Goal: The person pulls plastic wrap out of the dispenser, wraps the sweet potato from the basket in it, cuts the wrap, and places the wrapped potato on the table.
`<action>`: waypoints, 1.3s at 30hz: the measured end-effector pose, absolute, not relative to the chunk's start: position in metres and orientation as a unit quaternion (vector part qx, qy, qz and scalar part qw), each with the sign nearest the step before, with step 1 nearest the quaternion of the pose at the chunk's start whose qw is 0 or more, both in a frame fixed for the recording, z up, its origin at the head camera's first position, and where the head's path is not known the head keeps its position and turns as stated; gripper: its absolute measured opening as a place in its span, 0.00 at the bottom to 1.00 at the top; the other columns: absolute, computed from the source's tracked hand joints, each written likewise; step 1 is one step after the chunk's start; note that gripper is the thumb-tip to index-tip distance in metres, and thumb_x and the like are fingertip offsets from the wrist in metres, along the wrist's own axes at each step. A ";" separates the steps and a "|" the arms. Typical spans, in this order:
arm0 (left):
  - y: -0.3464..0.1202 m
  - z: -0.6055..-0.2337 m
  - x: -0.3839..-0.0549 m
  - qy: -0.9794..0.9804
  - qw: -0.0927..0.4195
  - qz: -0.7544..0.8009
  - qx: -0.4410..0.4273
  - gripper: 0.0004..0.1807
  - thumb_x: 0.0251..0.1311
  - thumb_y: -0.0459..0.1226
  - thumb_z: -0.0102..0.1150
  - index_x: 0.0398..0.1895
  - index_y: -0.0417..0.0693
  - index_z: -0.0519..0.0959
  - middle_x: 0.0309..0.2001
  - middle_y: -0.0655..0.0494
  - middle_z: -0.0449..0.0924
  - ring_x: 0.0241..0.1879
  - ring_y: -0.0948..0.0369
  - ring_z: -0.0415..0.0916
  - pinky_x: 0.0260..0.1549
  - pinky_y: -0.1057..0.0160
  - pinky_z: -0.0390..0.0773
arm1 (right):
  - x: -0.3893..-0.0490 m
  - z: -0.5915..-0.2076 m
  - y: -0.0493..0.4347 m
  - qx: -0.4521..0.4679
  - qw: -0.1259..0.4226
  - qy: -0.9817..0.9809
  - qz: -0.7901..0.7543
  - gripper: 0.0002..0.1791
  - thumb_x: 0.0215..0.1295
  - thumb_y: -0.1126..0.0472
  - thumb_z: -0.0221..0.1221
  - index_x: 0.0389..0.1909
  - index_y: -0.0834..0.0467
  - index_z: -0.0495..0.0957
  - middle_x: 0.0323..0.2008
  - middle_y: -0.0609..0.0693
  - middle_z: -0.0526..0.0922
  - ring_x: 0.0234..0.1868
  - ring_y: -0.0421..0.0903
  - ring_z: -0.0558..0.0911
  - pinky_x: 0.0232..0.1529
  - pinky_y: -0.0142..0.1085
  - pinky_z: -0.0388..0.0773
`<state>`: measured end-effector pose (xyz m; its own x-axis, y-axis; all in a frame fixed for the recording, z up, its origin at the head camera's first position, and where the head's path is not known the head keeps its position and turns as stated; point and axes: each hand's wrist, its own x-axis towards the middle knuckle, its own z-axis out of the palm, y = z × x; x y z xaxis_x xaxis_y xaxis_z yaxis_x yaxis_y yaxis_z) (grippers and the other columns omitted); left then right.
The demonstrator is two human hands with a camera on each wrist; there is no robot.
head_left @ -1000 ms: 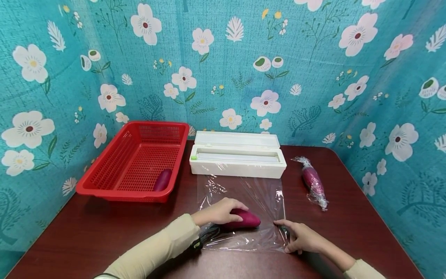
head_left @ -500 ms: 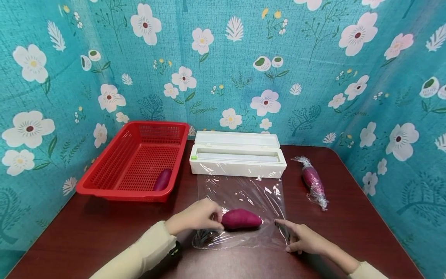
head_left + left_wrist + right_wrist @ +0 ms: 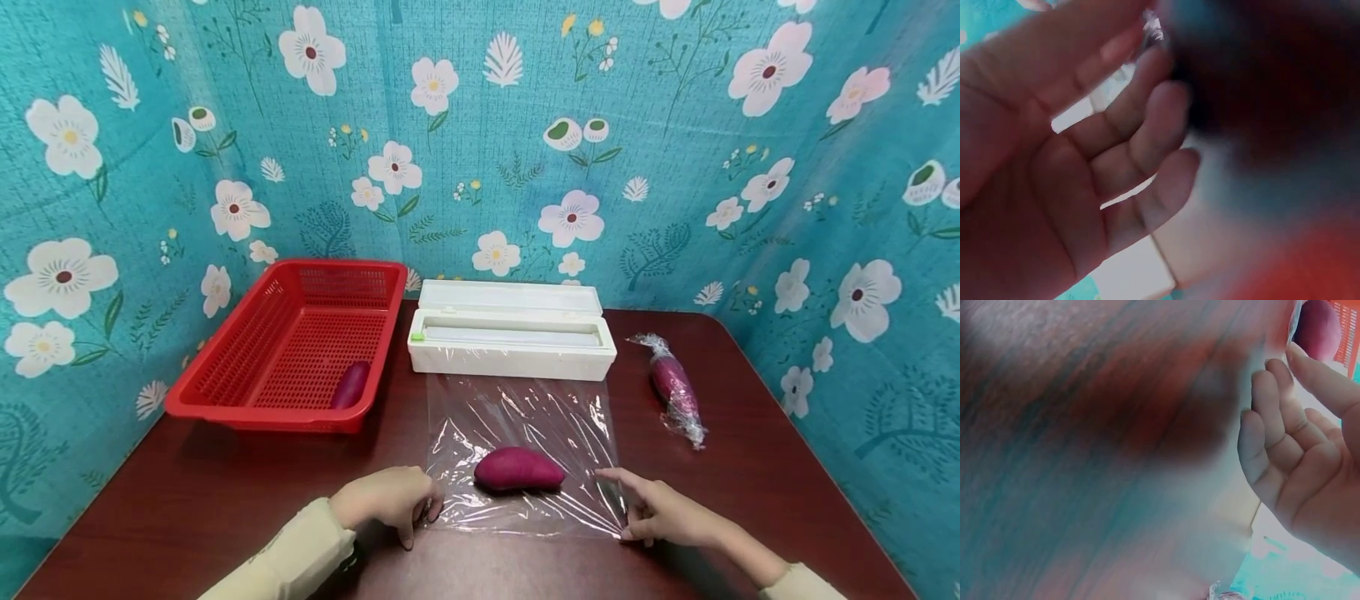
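Note:
A purple sweet potato (image 3: 519,469) lies on a sheet of clear plastic wrap (image 3: 480,408), spread on the table from the white dispenser box (image 3: 513,362). At the sheet's near left corner is my left hand (image 3: 390,500), fingers bent, thumb pointing down; I cannot tell whether it grips the film. My right hand (image 3: 667,515) pinches the near right corner, its index finger stretched along the right edge, and creases run towards its thumb. In the right wrist view the film's edge meets the thumb of my right hand (image 3: 1304,444). Curved fingers of my left hand (image 3: 1129,144) fill the left wrist view.
A red plastic basket (image 3: 225,411) with another purple sweet potato (image 3: 350,385) stands at the back left. To the right lies a sweet potato wrapped in film (image 3: 673,387). The dispenser's lid is raised. A floral curtain (image 3: 480,167) hangs behind the dark red table (image 3: 750,467).
My left hand has let go of the sweet potato and moved left and towards me, to the film's near left corner. The film lies flatter there. My right hand has barely moved.

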<state>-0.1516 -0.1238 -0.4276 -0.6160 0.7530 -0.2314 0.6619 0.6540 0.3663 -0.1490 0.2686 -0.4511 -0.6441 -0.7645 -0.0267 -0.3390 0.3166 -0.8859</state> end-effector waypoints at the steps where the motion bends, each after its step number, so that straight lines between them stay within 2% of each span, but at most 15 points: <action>1: -0.124 -0.429 -0.151 0.892 0.179 0.120 0.399 0.20 0.22 0.33 0.75 0.17 0.56 0.72 0.10 0.72 0.65 0.14 0.76 0.63 0.14 0.76 0.62 | -0.149 -0.451 0.269 -0.356 0.227 0.778 -0.465 0.32 0.53 0.70 0.60 0.58 0.67 0.56 0.16 0.49 0.76 0.14 0.38 0.75 0.13 0.36 0.73; 6: -0.126 -0.434 -0.151 0.896 0.157 0.120 0.397 0.15 0.25 0.31 0.72 0.13 0.56 0.74 0.11 0.72 0.64 0.15 0.73 0.61 0.15 0.75 0.61 | -0.151 -0.453 0.270 -0.370 0.233 0.764 -0.474 0.15 0.55 0.72 0.57 0.40 0.65 0.63 0.16 0.55 0.76 0.15 0.38 0.75 0.12 0.35 0.72; 10: -0.128 -0.435 -0.152 0.897 0.145 0.123 0.399 0.12 0.29 0.34 0.70 0.09 0.56 0.75 0.11 0.74 0.64 0.15 0.73 0.61 0.15 0.75 0.61 | -0.153 -0.454 0.271 -0.389 0.251 0.748 -0.475 0.06 0.56 0.75 0.53 0.34 0.65 0.69 0.17 0.59 0.75 0.16 0.37 0.75 0.13 0.36 0.73; 15: -0.130 -0.435 -0.152 0.895 0.097 0.135 0.414 0.12 0.29 0.33 0.67 0.06 0.58 0.74 0.15 0.72 0.63 0.19 0.71 0.63 0.17 0.75 0.61 | -0.154 -0.453 0.271 -0.412 0.244 0.751 -0.455 0.09 0.56 0.78 0.50 0.32 0.65 0.75 0.18 0.57 0.75 0.17 0.36 0.75 0.13 0.34 0.73; 19: -0.132 -0.434 -0.152 0.892 0.040 0.149 0.426 0.12 0.28 0.33 0.64 0.06 0.59 0.72 0.20 0.69 0.61 0.27 0.66 0.65 0.23 0.75 0.63 | -0.155 -0.449 0.271 -0.410 0.238 0.756 -0.452 0.10 0.58 0.77 0.48 0.32 0.66 0.77 0.19 0.57 0.75 0.16 0.38 0.76 0.13 0.34 0.73; 22: -0.133 -0.435 -0.154 0.889 0.036 0.166 0.426 0.12 0.30 0.34 0.63 0.09 0.60 0.71 0.22 0.69 0.61 0.30 0.67 0.64 0.27 0.75 0.63 | -0.156 -0.444 0.271 -0.404 0.237 0.756 -0.457 0.08 0.58 0.75 0.49 0.33 0.69 0.77 0.20 0.57 0.77 0.18 0.37 0.76 0.14 0.34 0.74; 26: -0.134 -0.439 -0.158 0.873 0.053 0.202 0.441 0.10 0.32 0.33 0.62 0.12 0.58 0.72 0.22 0.71 0.63 0.30 0.69 0.64 0.31 0.74 0.65 | -0.156 -0.440 0.273 -0.399 0.234 0.761 -0.455 0.08 0.51 0.73 0.59 0.34 0.69 0.77 0.21 0.56 0.76 0.22 0.32 0.73 0.18 0.32 0.74; 29: -0.135 -0.442 -0.162 0.852 0.055 0.240 0.462 0.08 0.33 0.32 0.62 0.13 0.55 0.73 0.23 0.70 0.68 0.31 0.70 0.66 0.34 0.73 0.67 | -0.156 -0.439 0.275 -0.401 0.200 0.783 -0.431 0.11 0.43 0.73 0.64 0.32 0.65 0.77 0.20 0.52 0.74 0.23 0.29 0.70 0.19 0.29 0.73; 34: -0.137 -0.444 -0.165 0.829 0.093 0.323 0.447 0.06 0.40 0.32 0.62 0.16 0.52 0.76 0.28 0.65 0.78 0.32 0.73 0.71 0.33 0.74 0.69 | -0.158 -0.439 0.275 -0.396 0.107 0.827 -0.384 0.11 0.42 0.72 0.66 0.26 0.59 0.76 0.17 0.40 0.70 0.21 0.28 0.68 0.18 0.27 0.69; 39: -0.140 -0.446 -0.166 0.821 0.128 0.377 0.409 0.06 0.47 0.31 0.60 0.19 0.49 0.74 0.22 0.69 0.74 0.24 0.74 0.67 0.25 0.74 0.68 | -0.158 -0.441 0.274 -0.414 0.034 0.827 -0.379 0.08 0.43 0.71 0.66 0.23 0.57 0.78 0.19 0.39 0.71 0.21 0.30 0.69 0.19 0.24 0.68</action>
